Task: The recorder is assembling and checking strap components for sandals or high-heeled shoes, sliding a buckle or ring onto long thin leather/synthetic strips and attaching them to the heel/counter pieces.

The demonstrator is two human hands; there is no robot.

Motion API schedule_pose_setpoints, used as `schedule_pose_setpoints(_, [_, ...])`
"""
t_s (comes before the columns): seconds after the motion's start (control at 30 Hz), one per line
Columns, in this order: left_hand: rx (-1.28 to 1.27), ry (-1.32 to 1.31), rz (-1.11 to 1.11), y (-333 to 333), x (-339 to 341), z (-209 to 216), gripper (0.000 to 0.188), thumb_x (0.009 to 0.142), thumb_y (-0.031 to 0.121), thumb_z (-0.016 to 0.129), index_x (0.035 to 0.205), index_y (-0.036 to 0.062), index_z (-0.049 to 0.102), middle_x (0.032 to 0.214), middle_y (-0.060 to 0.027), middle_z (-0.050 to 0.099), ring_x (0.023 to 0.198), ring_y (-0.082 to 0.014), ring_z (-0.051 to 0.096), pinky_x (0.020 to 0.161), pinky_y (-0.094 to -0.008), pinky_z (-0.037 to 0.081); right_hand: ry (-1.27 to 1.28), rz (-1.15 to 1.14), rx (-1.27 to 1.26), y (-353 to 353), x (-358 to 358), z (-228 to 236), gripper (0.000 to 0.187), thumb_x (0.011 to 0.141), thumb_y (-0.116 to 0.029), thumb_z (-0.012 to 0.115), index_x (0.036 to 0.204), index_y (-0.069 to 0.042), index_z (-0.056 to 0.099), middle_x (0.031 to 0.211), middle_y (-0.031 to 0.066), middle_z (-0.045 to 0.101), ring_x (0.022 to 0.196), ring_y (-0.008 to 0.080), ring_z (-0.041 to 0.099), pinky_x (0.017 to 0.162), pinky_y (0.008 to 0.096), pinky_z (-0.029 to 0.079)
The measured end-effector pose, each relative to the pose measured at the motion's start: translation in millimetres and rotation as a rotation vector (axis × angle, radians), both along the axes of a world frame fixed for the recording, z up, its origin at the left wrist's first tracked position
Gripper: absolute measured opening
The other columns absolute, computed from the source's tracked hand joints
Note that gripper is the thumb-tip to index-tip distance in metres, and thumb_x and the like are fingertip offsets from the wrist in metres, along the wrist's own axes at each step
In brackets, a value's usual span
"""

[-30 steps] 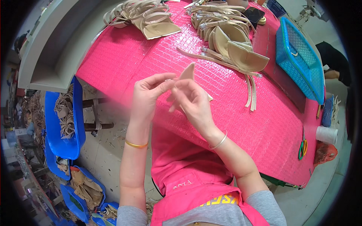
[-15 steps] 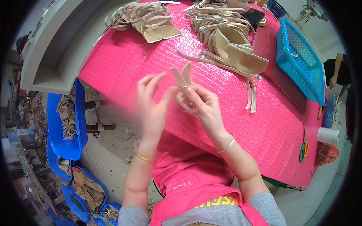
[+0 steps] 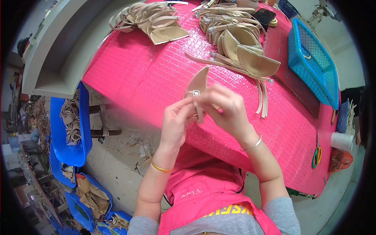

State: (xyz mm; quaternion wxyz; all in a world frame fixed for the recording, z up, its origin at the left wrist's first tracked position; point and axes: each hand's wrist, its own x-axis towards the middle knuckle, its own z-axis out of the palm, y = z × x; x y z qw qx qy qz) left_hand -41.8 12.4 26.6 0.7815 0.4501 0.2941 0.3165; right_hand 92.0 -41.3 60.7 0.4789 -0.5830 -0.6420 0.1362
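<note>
A beige sandal upper (image 3: 199, 80), its pointed part sticking up, hangs in the air over the near edge of the table. My left hand (image 3: 175, 121) pinches it from below, by the strap under a small silver buckle (image 3: 196, 93). At the buckle's right side, the bent fingers of my right hand (image 3: 229, 111) close on the strap; they are slightly blurred and partly hide it. A loop of strap dangles between both hands. Farther off lies a row of similar buckled uppers (image 3: 256, 62), with loose strap ends trailing toward me.
Pink padded sheeting (image 3: 141, 86) covers the table. Another pile of beige uppers (image 3: 168, 33) lies far left, beside a grey shelf unit (image 3: 58, 51). To the right are a turquoise basket (image 3: 313, 74), scissors (image 3: 316, 154) and a white thread spool (image 3: 341, 141). Blue bins (image 3: 80, 152) stand at lower left.
My left hand has come in from the left and now pinches the upper. My right hand has shifted up and right. The upper has turned, bringing its buckle into view.
</note>
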Motion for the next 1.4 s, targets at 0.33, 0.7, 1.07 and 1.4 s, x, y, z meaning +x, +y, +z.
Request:
schedule_pose_setpoints(0.33, [-0.027, 0.030, 0.054, -7, 6, 9, 0.025, 0.086, 0.014, 0.050, 0.096, -0.0070, 0.057, 0.086, -0.0188, 0.062, 0.077, -0.0234, 0.063, 0.068, -0.0313, 0.053, -0.228, 0.030, 0.140, -43, -3, -29, 0.023, 0.064, -0.002, 0.060, 0.086, -0.008, 0.062, 0.080, 0.0065, 0.061, 0.066, 0.0201, 0.059, 0.054, 0.0288, 0.047])
schedule_pose_setpoints(0.7, [0.022, 0.013, 0.017, -4, -2, 10, 0.026, 0.088, 0.015, 0.047, 0.096, -0.0073, 0.057, 0.085, -0.0185, 0.062, 0.076, -0.0221, 0.063, 0.067, -0.0299, 0.053, 0.026, 0.034, 0.180, -40, -10, -28, 0.025, 0.064, 0.002, 0.062, 0.088, -0.004, 0.061, 0.081, 0.0099, 0.061, 0.067, 0.0224, 0.060, 0.055, 0.0299, 0.049])
schedule_pose_setpoints(1.07, [0.126, 0.002, 0.034, -13, -4, 12, 0.023, 0.087, 0.012, 0.049, 0.096, -0.0075, 0.058, 0.084, -0.0129, 0.063, 0.075, -0.0153, 0.061, 0.067, -0.0232, 0.050, 0.017, 0.002, 0.202, -29, -15, -20, 0.022, 0.065, 0.003, 0.062, 0.085, -0.005, 0.061, 0.078, 0.0095, 0.059, 0.065, 0.0222, 0.060, 0.056, 0.0289, 0.048])
schedule_pose_setpoints(1.4, [0.114, 0.051, -0.067, -15, -14, 18, 0.022, 0.086, 0.011, 0.053, 0.101, -0.0042, 0.058, 0.059, 0.0043, 0.045, 0.051, -0.0009, 0.034, 0.044, -0.0173, 0.024, 1.001, -0.076, -0.186, -10, -18, -11, 0.012, 0.082, -0.011, 0.058, 0.080, 0.001, 0.059, 0.070, 0.0039, 0.060, 0.057, 0.0066, 0.053, 0.052, 0.0190, 0.042])
